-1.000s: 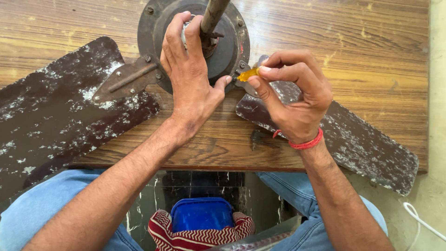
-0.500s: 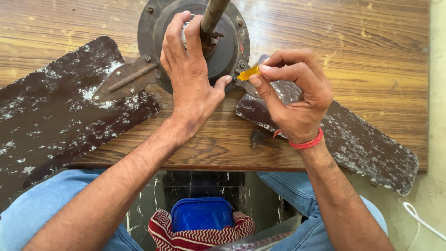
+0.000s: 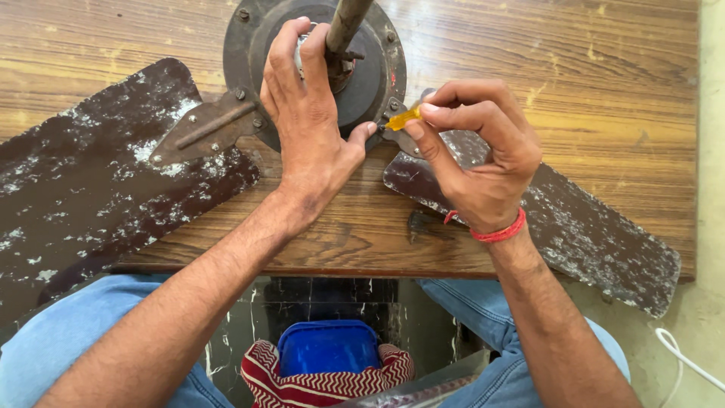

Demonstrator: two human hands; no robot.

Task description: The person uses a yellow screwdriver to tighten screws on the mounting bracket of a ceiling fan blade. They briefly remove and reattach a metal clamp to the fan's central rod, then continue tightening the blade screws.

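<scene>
On the fan motor (image 3: 370, 83), left hand (image 3: 310, 128) grips; right hand (image 3: 476, 159) pinches a screwdriver (image 3: 402, 118) (tip pointing left).

there is 1 view only, from a camera worn on the person's head. it looks almost straight down, close over the near edge of a wooden table (image 3: 574, 83). the far side of the table sits at the top of the frame and the person's lap and the floor at the bottom. both forearms enter from the bottom corners. with just 1 view, nothing is shared.
</scene>
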